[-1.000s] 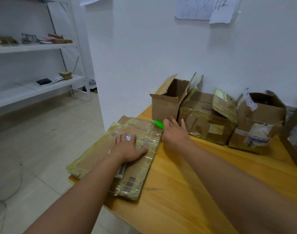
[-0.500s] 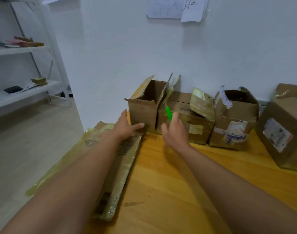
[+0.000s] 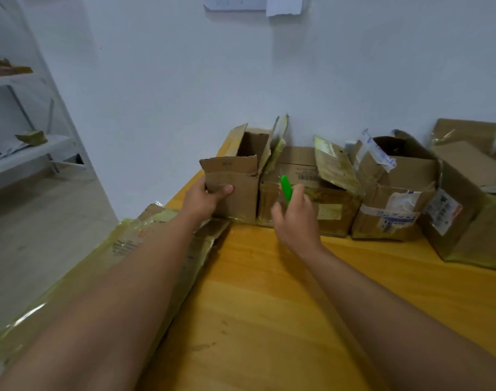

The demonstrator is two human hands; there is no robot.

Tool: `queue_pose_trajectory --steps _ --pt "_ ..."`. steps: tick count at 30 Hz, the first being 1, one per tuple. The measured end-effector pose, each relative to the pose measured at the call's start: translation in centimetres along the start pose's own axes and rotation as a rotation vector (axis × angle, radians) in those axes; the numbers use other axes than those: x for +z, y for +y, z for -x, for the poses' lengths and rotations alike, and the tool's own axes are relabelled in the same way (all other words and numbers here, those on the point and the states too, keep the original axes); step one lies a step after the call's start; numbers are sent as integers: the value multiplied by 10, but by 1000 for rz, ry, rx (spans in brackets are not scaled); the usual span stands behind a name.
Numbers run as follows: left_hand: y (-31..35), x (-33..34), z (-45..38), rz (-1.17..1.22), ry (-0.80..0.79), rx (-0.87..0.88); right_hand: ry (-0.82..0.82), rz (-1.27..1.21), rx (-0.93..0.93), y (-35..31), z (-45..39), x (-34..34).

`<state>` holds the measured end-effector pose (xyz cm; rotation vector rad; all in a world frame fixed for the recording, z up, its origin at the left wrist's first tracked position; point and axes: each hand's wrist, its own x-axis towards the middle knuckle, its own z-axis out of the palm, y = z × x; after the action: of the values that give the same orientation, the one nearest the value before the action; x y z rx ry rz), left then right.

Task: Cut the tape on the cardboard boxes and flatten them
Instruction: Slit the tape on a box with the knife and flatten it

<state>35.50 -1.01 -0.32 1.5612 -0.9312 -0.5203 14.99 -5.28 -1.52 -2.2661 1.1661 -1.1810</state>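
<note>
Wood grain runs along the yellow desk (image 3: 269,300), which stands against a plain white wall (image 3: 184,80). Two sheets of paper (image 3: 252,2) hang high on that wall. At far left a white shelf unit (image 3: 29,153) carries a few small items too blurred to name, and the pale floor (image 3: 38,221) spreads below it.

A row of cardboard boxes lines the far edge of the desk against the wall. The small open box (image 3: 235,182) stands at the left end, its flaps up. The left hand (image 3: 203,197) grips its near left corner, thumb curled across the front face and fingers around the side. Just right of it sits a wide taped box (image 3: 306,198), then an open box with labels (image 3: 393,204), then a larger box (image 3: 466,210) at the right edge. A flattened box (image 3: 145,249), shiny with tape, lies at the left edge of the desk under the left forearm and overhangs the floor.

The right hand (image 3: 296,218) hovers in front of the wide taped box, fingers curled around a green cutter (image 3: 285,189) that points upward.
</note>
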Motion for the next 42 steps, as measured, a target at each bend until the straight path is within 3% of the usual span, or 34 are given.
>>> queue_pose_trajectory --steps 13,18,24,28,31,33,35,39,42 --pt "11 15 42 -115 162 -40 48 27 79 29 31 -62" --pt "20 18 53 -116 79 3 34 97 130 27 26 -67" --pt "16 21 56 -79 -57 -37 270 124 199 41 29 -79" --pt "16 36 56 9 35 -39 363 165 341 64 41 -92" --pt "13 42 56 -7 114 -44 307 186 445 77 42 -107" --pt "13 44 58 -27 154 -47 278 249 385 82 42 -113" --pt "14 46 58 -36 176 -45 241 356 197 81 41 -113" --pt "14 46 59 -18 177 -61 -20 457 -182 67 28 -102" --pt "13 45 60 4 172 -61 -119 463 -265 53 11 -93"
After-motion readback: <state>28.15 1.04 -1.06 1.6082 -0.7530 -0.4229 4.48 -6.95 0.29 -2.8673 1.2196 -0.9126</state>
